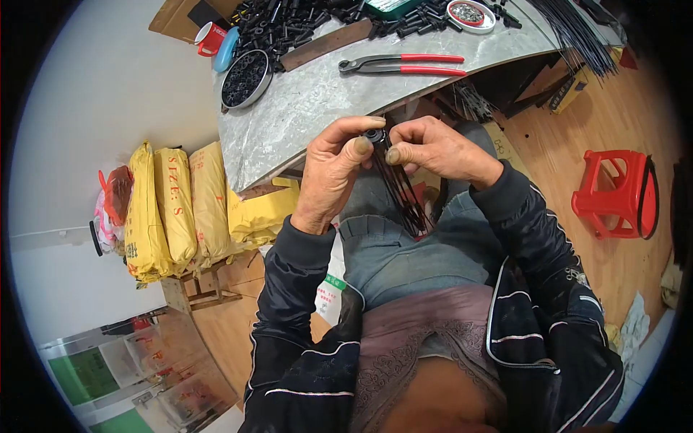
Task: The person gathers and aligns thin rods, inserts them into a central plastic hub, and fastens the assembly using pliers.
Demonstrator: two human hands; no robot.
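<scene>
Above my lap, my left hand (338,160) pinches a small black cylindrical part (373,135) between thumb and finger, its round end facing up. Close to its right side, my right hand (433,150) has thumb and forefinger pressed together; whatever lies between them is too small to make out. A bundle of thin black rods (401,184) hangs down from the part between my hands, toward my thighs. On the grey table beyond lie pincers with red handles (433,65).
The grey table (289,123) holds a bowl of black rings (245,79), a pile of black parts (289,25), a flat bar (326,45), a white dish of small metal pieces (469,14) and a red cup (209,38). Yellow sacks (173,206) stand left, a red stool (615,193) right.
</scene>
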